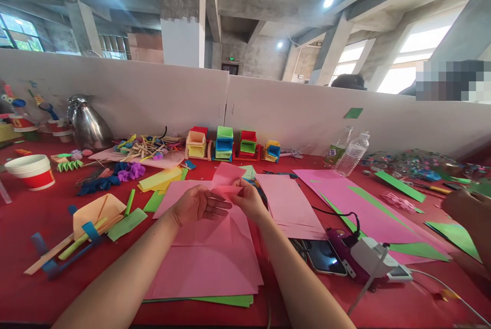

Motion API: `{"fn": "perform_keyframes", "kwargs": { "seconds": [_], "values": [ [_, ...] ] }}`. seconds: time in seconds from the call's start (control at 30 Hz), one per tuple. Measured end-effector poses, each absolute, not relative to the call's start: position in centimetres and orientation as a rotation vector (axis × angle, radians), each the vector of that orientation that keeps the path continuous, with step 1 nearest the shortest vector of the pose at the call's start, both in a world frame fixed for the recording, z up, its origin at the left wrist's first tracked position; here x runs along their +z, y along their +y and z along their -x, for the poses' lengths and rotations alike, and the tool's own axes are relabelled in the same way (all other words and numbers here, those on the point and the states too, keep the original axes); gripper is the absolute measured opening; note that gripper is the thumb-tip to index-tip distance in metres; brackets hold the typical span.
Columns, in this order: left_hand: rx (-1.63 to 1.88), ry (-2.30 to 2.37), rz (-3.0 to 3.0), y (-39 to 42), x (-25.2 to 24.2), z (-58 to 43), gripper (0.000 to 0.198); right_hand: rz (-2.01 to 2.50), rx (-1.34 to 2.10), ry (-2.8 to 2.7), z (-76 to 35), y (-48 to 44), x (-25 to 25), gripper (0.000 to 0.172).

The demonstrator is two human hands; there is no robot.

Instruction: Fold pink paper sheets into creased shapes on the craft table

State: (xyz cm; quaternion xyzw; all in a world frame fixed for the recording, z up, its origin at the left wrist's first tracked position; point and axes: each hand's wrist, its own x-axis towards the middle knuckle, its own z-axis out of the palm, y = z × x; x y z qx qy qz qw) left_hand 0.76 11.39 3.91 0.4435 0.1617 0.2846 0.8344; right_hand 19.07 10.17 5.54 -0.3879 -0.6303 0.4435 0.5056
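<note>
A small folded piece of pink paper point(227, 175) is held up over the middle of the table. My right hand point(248, 198) pinches its lower right part between thumb and fingers. My left hand point(200, 205) is at its left side, palm turned inward, fingers spread and reaching toward the right hand; whether they touch the paper is hard to tell. Beneath both hands lie large pink sheets point(207, 272), with green paper point(226, 300) showing under their front edge. Another stack of pink sheets point(293, 206) lies just to the right.
A phone point(325, 256), purple power strip point(345, 255) and cables are right of my forearm. Paper strips point(90, 232) lie left. Behind stand folded paper boxes point(224, 142), a steel jug point(90, 124), paper cups point(32, 171) and bottles point(353, 154). Another person's hand point(470, 216) is far right.
</note>
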Motion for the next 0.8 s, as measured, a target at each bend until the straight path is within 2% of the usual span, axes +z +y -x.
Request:
{"fn": "perform_keyframes", "kwargs": {
  "seconds": [0.17, 0.3, 0.5, 0.63, 0.8],
  "values": [
    [0.549, 0.441, -0.974, 11.6, 3.3, -1.0, 0.051, 0.932, 1.084, -1.664, -19.1, 10.4, 4.9, 0.026],
    [0.745, 0.706, -0.971, 11.3, 3.1, -2.2, 0.04, 1.125, 0.948, -1.723, -18.9, 10.4, 4.4, 0.019],
    [0.979, 0.782, -0.898, 11.4, 3.2, -2.8, 0.026, 1.209, 0.561, -1.591, -18.5, 10.3, 4.6, 0.02],
    [1.042, 0.78, -0.89, 11.5, 3.1, -2.9, 0.026, 1.148, 0.467, -1.72, -18.0, 9.8, 4.8, 0.014],
    [1.088, 0.734, -0.849, 11.3, 3.5, -2.9, 0.03, 1.052, 0.413, -1.839, -17.7, 9.3, 5.1, 0.016]
  ]
}}
